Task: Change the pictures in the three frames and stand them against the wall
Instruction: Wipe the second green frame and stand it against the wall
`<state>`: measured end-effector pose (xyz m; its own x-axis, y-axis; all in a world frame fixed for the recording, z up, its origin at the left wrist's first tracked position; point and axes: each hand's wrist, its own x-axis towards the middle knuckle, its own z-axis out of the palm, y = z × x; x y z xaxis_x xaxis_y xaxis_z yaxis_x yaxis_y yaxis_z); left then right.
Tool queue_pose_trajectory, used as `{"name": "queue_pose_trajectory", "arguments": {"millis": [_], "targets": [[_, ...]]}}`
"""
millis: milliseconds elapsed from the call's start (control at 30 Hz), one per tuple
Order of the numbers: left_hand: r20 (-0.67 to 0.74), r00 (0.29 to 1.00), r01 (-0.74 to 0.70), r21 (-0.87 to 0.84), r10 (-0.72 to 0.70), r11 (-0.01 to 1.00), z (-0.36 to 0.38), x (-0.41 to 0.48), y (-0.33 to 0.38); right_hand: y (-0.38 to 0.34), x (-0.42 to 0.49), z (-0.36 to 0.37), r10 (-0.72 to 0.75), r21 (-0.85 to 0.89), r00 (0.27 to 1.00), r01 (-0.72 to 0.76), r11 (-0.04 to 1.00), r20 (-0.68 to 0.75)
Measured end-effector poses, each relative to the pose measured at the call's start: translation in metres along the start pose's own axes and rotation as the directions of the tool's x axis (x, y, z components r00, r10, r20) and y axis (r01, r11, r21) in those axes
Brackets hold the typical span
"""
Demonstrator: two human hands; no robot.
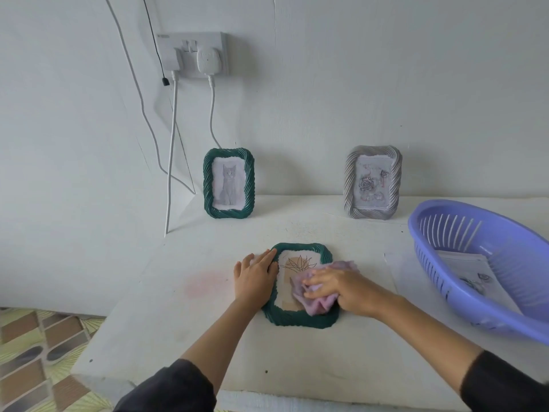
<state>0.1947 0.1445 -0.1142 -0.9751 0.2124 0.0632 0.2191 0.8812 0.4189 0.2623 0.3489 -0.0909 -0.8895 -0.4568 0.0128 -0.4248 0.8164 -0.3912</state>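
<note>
Pinned green frame (300, 321) to tabletop (208, 322) with flat, straight-fingered left hand (255, 278); clutched lilac cloth (315, 304) in right hand (341, 288). Looked light, stiff, probably breakable in front; best taken by ribbed sides.

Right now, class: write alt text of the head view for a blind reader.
The right hand holds a lilac cloth on a green frame lying flat on the table; the left hand presses its edge. A cat-picture frame and a silver frame stand against the wall.
</note>
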Motion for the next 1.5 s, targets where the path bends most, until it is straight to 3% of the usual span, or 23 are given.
{"name": "queue_pose_trajectory", "arguments": {"millis": [100, 300, 567, 733, 800, 867, 1000, 1067, 1233, 1300, 1367, 1433, 1500], "targets": [[-0.003, 1.0, -0.003, -0.003, 0.003, 1.0, 0.0, 0.001, -0.001, 0.017, -0.011, -0.017, 0.002, 0.021, 0.999, -0.002, 1.0, 0.035], [-0.004, 1.0, -0.005, 0.006, 0.005, 1.0, 0.0, 0.002, -0.001, 0.006, 0.043, -0.019, 0.186, 0.059, 0.965, -0.178, 0.982, -0.185], [-0.018, 1.0, -0.006, -0.016, 0.005, 1.0, 0.001, 0.003, -0.002, -0.002, -0.003, 0.0, -0.023, 0.075, 0.998, 0.019, 0.997, 0.056], [-0.013, 1.0, -0.012, 0.001, 0.012, 1.0, 0.001, 0.002, -0.002, 0.012, 0.016, -0.026, 0.149, -0.002, 0.985, -0.149, 0.989, -0.088], [-0.014, 1.0, -0.014, 0.0, 0.014, 1.0, 0.0, 0.002, -0.002, 0.002, 0.028, -0.021, 0.195, 0.093, 0.971, -0.183, 0.979, -0.14], [-0.017, 1.0, -0.013, -0.009, 0.013, 1.0, 0.0, 0.002, -0.003, -0.008, 0.029, -0.007, 0.15, 0.152, 0.984, -0.135, 0.979, -0.092], [-0.011, 1.0, -0.017, -0.017, 0.016, 1.0, 0.0, 0.002, -0.002, -0.004, -0.001, 0.001, -0.014, 0.066, 0.998, 0.01, 0.998, 0.069], [-0.008, 1.0, -0.02, -0.008, 0.02, 1.0, 0.0, 0.003, -0.002, 0.003, -0.015, -0.009, -0.037, 0.028, 0.997, 0.035, 0.999, 0.066], [0.012, 1.0, -0.018, -0.027, 0.019, 0.999, -0.001, 0.003, -0.002, 0.004, -0.006, -0.026, 0.149, -0.007, 0.988, -0.15, 0.989, -0.046], [0.053, 0.999, 0.012, -0.073, -0.008, 0.997, -0.004, 0.006, -0.001, -0.003, 0.004, -0.028, 0.241, 0.135, 0.956, -0.22, 0.966, -0.169], [0.063, 0.996, 0.078, -0.235, -0.065, 0.969, -0.012, 0.01, 0.001, -0.014, 0.01, -0.034, 0.323, 0.392, 0.89, -0.185, 0.901, -0.322], [-0.014, 0.992, 0.103, -0.484, -0.125, 0.869, -0.021, 0.009, 0.01, -0.025, 0.014, -0.04, 0.477, 0.64, 0.779, -0.129, 0.757, -0.407], [-0.093, 0.985, 0.047, -0.651, -0.142, 0.757, -0.032, 0.002, 0.023, -0.033, 0.019, -0.044, 0.645, 0.86, 0.706, -0.1, 0.5, -0.292]]}}
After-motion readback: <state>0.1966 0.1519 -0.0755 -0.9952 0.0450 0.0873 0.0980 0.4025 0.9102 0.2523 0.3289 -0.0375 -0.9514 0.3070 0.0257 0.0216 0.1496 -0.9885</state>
